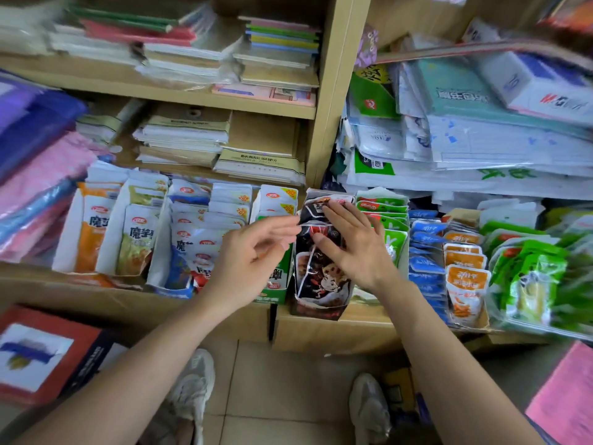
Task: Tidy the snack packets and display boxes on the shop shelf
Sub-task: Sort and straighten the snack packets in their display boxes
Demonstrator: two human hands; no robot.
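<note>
Black packets (318,281) partly hidden beneath flat right fingers (335,215); left fingers (282,227) loose, empty, blurred.

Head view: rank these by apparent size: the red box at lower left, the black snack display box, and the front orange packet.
1. Red box, though it sits nearer the camera.
2. Black display box.
3. Front orange packet.

Stacks of notebooks (192,43) lie high up, and brown envelopes (189,130) lie under them. At the right is a pile of paper packs (481,133). Two pale shoes (192,383) stand on the tiled floor (282,380), near a red box (80,342).
</note>
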